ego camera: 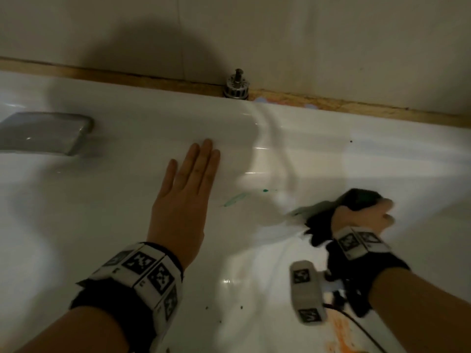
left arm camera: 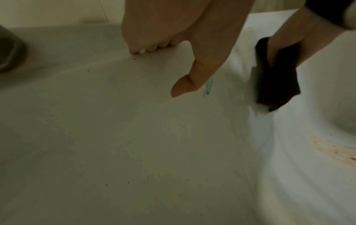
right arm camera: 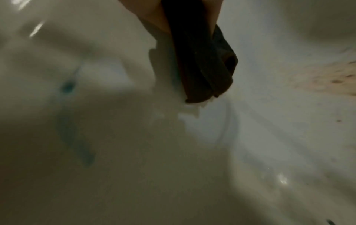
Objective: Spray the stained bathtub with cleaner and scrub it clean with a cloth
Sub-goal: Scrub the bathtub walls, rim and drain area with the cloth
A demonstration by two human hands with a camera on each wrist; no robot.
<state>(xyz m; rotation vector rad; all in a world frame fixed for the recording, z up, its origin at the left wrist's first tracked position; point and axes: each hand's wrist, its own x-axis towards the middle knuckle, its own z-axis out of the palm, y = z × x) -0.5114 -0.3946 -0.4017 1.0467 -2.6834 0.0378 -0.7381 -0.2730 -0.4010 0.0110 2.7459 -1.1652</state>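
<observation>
**Two hands inside a stained white bathtub**

Head view, dim light. Left hand (ego camera: pixel 183 197) lies flat w/ straight fingers, grip open, fingertips pressed on the bathtub (ego camera: pixel 127 220) wall. Right hand (ego camera: pixel 362 215) has its grip closed round a bunched dark cloth (ego camera: pixel 356 200), held against the tub to the right of the left hand. Between the hands sits a green smear (ego camera: pixel 234 200). An orange stain (ego camera: pixel 341 335) lies near the right wrist. A metal spout (ego camera: pixel 51 133) sits far left; a chrome fitting (ego camera: pixel 236 86) stands on the far rim.
</observation>
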